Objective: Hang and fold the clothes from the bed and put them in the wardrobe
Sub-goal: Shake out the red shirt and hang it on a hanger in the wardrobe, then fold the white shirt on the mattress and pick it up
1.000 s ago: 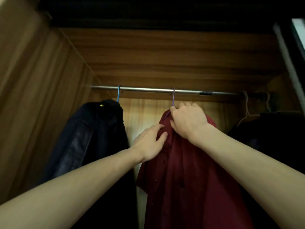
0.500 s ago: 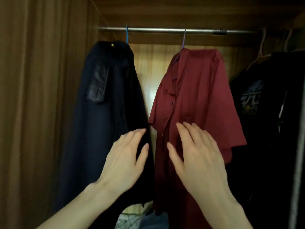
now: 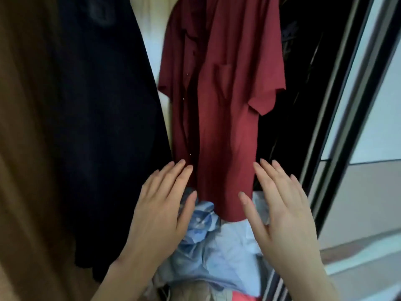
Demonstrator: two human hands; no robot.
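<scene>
Dark red short-sleeved shirt (image 3: 223,105) — chest pocket, button front — hanging straight inside the wardrobe (image 3: 28,148), hem just above crumpled pale blue clothes (image 3: 219,253). Beside it on the left, a dark garment (image 3: 104,116), possibly a jacket — blurred.

A heap of pale blue clothes (image 3: 217,253) lies on the wardrobe (image 3: 26,148) bottom.

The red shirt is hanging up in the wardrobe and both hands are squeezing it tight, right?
Not quite. The red shirt is hanging in the wardrobe, but the hands are not squeezing it. The head view shows the left hand and right hand open, fingers straight, near the shirt's bottom edge, gripping nothing.
</scene>
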